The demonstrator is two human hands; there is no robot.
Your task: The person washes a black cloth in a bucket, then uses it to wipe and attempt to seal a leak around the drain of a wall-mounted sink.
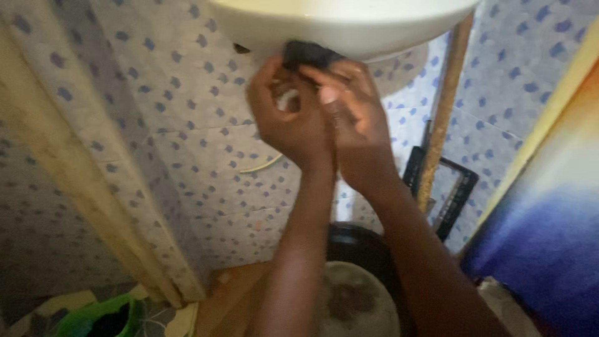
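Observation:
A white ceramic basin (349, 25) hangs overhead at the top of the view. A dark fitting (307, 55) sticks out of its underside. My left hand (284, 118) and my right hand (352, 125) are both raised under the basin, fingers curled around that dark fitting and a small pale part (288, 98) just below it. The hands overlap each other, so the exact grip of each finger is hidden. Both forearms rise from the bottom of the view.
Tiled walls with blue dots surround the spot. A rusty vertical pipe (443, 112) runs beside the basin, with a black crate (458, 187) behind it. A dark bucket (365, 293) stands below my arms. A green container (100, 318) sits at lower left, a wooden beam (75, 175) leans left.

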